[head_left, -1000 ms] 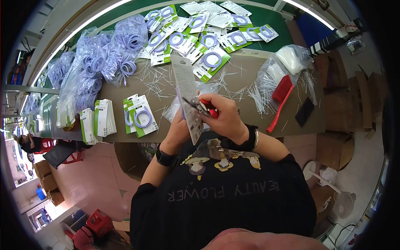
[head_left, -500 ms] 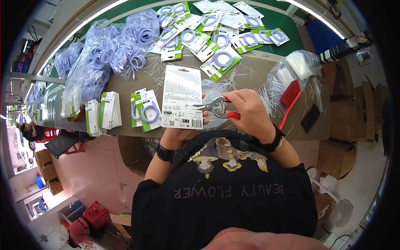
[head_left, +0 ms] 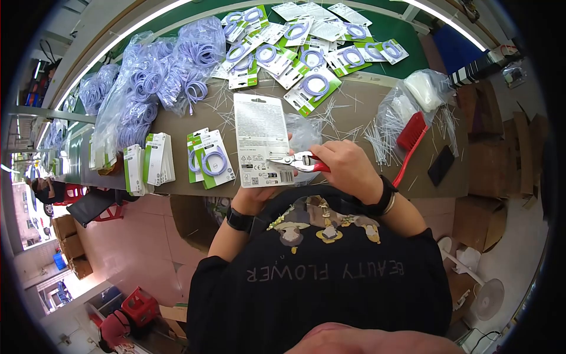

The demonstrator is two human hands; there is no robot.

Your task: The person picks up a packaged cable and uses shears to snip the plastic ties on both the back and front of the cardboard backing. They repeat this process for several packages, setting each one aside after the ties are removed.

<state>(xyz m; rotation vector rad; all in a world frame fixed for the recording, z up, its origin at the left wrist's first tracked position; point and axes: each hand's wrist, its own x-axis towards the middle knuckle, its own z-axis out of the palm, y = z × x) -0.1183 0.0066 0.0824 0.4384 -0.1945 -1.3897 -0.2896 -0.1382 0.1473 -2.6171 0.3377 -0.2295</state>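
Left hand [head_left: 254,194] is pinching the bottom edge of a white packaging card [head_left: 262,140], holding it up with the printed back facing the camera, just above the table edge [head_left: 354,190]. Right hand [head_left: 345,168] is wrapped tight around red-handled pliers [head_left: 298,161], and the metal tips sit right at the card's lower right corner. More carded purple cables [head_left: 211,160] lie to the left, a red brush [head_left: 410,138] to the right.

Far on my bench [head_left: 194,118] lie green cable packs [head_left: 306,47]. To the left sit bags of purple cables [head_left: 153,82] and upright stacks of cards [head_left: 150,165]. To the right I see a red brush [head_left: 410,138], white ties [head_left: 377,135] and a black phone [head_left: 440,166].
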